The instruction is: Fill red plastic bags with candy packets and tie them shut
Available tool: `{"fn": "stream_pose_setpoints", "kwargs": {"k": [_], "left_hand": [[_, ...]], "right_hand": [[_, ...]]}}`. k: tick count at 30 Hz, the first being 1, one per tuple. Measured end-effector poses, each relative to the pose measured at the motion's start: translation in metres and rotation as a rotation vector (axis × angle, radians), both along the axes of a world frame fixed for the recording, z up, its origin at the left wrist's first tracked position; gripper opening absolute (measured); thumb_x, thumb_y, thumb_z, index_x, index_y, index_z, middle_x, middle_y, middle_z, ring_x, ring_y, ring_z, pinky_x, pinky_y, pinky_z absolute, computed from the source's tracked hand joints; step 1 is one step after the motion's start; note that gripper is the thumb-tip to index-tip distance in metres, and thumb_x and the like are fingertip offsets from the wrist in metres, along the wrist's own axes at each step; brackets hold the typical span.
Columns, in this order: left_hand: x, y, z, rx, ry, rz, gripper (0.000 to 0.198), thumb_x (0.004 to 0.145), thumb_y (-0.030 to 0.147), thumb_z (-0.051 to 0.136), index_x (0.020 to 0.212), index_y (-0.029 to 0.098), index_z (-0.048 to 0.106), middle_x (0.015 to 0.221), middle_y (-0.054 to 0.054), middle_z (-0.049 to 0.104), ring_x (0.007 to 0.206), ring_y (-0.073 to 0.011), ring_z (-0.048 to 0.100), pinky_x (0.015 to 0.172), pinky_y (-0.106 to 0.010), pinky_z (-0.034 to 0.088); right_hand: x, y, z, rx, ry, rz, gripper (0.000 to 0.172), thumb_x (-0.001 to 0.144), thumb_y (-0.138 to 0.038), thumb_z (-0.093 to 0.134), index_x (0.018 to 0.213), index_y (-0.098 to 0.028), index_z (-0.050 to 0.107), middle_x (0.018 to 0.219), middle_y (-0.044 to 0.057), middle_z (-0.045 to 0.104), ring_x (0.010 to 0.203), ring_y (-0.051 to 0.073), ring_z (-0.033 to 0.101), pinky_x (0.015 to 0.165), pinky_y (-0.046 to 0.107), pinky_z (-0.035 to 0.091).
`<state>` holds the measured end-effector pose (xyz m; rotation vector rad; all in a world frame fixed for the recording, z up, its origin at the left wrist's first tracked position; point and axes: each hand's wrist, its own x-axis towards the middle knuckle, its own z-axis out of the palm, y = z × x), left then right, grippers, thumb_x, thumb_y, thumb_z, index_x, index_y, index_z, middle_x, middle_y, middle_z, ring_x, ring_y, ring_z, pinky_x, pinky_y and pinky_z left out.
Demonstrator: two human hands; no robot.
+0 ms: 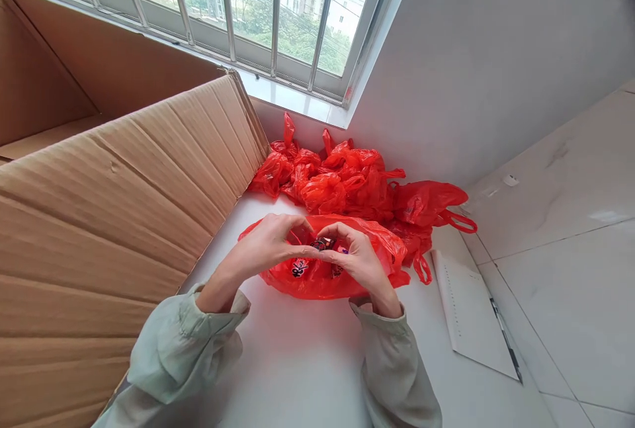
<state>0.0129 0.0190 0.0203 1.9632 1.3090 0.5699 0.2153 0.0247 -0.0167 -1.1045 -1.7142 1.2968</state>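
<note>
A red plastic bag (317,289) lies spread on the white surface in front of me, its mouth open. Small packets with dark printing sit in it, among them a pink-and-black packet (299,268). Both my hands are over the bag, curved toward each other with the thumbs meeting. Between their fingertips shows a small dark packet (323,243). My left hand (270,241) has its fingers bent around the packet's left side, and my right hand (358,257) closes on its right side. The fingers partly cover the packet.
Several tied red bags (337,180) are heaped against the wall behind. A big open cardboard box (129,183) stands at the left, below a barred window (233,11). To the right, a white notepad (471,309) lies with a pen (506,339) along its edge.
</note>
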Motion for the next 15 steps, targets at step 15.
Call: {"fn": "stream_pose_setpoints", "kwargs": {"k": [15], "left_hand": [[0.0051, 0.0017, -0.0004, -0.044, -0.161, 0.033, 0.025, 0.075, 0.042, 0.072, 0.075, 0.018, 0.071, 0.072, -0.001, 0.073, 0.069, -0.0161, 0.064, 0.062, -0.023, 0.045]], "right_hand": [[0.002, -0.0045, 0.0065, -0.092, 0.13, -0.022, 0.013, 0.077, -0.032, 0.074, 0.082, -0.021, 0.071, 0.081, -0.001, 0.071, 0.076, 0.014, 0.063, 0.072, 0.026, 0.048]]}}
